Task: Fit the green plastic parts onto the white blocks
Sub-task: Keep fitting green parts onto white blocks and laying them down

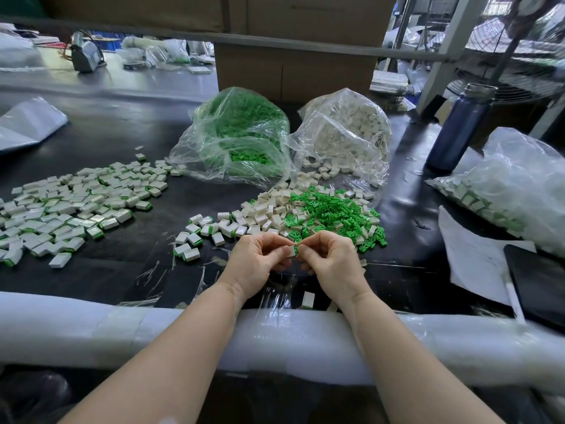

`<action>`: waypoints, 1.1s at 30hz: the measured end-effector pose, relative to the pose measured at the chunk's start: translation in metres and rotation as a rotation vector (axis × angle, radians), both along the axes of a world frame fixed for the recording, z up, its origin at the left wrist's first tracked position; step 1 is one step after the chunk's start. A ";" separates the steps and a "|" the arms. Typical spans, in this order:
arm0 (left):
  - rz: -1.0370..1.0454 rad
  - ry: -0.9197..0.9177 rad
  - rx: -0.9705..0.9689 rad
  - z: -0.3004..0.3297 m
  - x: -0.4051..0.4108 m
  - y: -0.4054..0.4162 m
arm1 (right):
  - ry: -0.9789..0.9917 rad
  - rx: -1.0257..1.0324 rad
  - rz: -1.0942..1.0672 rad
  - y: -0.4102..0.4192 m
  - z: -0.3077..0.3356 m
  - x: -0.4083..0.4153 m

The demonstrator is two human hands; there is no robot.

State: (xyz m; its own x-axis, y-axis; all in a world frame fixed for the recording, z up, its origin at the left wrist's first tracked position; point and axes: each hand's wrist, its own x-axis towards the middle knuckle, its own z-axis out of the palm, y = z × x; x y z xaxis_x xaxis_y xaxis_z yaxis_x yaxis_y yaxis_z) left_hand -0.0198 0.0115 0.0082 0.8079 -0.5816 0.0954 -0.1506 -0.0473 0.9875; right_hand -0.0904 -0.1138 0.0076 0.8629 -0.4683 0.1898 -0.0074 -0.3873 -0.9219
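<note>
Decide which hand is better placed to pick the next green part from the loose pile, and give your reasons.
Right. The right hand lies nearer the green parts, which sit just beyond and right of it. The left hand pinches the white block and faces mostly blocks, so it would probably have to cross over.

The white block (290,251) pinched between the two hands is mostly covered by curled fingers (276,244); whether a green part is seated on it cannot be told. The finished pile (61,209) is cut off at the left edge. The dark tablet (538,283) at lower right is cropped.
</note>
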 end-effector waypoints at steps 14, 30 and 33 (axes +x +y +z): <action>-0.010 -0.003 0.024 -0.001 -0.001 0.000 | 0.023 0.051 0.032 0.000 0.000 0.000; 0.004 -0.072 0.116 -0.002 -0.001 -0.002 | 0.046 0.090 0.050 -0.001 0.001 0.000; 0.034 -0.073 0.099 -0.004 0.000 -0.003 | 0.015 0.029 0.014 0.001 0.000 0.000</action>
State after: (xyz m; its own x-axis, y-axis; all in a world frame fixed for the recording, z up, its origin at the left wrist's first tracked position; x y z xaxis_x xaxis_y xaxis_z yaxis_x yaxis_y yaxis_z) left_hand -0.0198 0.0088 0.0047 0.8201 -0.5638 0.0983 -0.2188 -0.1503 0.9641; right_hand -0.0901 -0.1131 0.0081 0.8723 -0.4610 0.1630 -0.0162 -0.3604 -0.9327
